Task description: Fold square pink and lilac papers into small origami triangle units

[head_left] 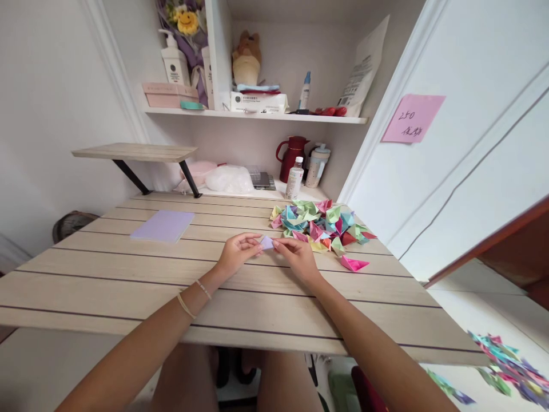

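Between my two hands is a small folded piece of light purple paper [266,243], held just above the table. My left hand [240,252] pinches its left side, fingers closed. The right edge is pinched by my right hand [298,254]. A heap of folded paper boats [317,223] in several colours lies just beyond my right hand. One bright pink paper boat [354,264] sits apart from the heap, to the right. Farther left lies a stack of flat light purple paper sheets [163,226].
The slatted wooden table [128,286] carries a small raised shelf [137,151] at back left. A plastic bottle [294,178], a red jug [293,157] and a tumbler [317,166] stand behind the heap. More folded paper [510,366] lies below the table at right.
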A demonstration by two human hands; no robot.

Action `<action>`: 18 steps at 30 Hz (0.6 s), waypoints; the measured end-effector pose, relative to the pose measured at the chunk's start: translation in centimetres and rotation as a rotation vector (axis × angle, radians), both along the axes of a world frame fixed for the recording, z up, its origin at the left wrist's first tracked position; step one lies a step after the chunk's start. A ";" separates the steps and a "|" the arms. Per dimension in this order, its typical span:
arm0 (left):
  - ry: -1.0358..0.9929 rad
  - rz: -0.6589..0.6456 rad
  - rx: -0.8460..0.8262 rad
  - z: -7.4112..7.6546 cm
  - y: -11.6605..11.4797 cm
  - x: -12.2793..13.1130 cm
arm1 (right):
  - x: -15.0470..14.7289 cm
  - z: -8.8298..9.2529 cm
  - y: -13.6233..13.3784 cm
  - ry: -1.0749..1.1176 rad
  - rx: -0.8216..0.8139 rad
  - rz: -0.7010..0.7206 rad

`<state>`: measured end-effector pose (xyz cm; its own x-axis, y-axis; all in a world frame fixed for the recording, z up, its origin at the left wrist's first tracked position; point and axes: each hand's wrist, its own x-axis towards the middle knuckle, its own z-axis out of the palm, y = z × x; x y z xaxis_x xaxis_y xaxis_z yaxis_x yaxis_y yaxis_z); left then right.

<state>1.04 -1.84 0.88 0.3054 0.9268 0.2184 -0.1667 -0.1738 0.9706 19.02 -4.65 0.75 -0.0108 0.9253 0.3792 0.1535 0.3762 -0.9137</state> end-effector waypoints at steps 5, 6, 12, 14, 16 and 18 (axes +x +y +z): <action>0.085 -0.024 0.031 -0.3 -0.1 0.2 | 0.0 -0.1 0.0 -0.051 0.052 0.021; 0.110 -0.023 0.034 -0.4 -0.1 0.2 | -0.1 -0.2 0.0 -0.050 0.047 0.038; 0.175 0.019 0.026 -0.4 -0.1 0.4 | -0.2 -0.4 0.2 0.008 -0.061 0.134; 0.178 0.015 0.000 -0.2 -0.1 0.4 | -0.2 -0.4 0.2 0.040 -0.092 0.164; 0.163 -0.010 -0.056 -0.1 -0.2 0.3 | -0.1 -0.4 0.2 0.044 -0.109 0.186; 0.159 -0.066 -0.137 0.0 -0.3 0.3 | 0.0 -0.3 0.1 0.006 -0.121 0.185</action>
<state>1.29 -2.13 0.90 0.3870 0.9214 0.0360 -0.0164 -0.0322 0.9993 19.03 -4.52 0.41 -0.1825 0.9466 0.2657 0.0865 0.2846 -0.9547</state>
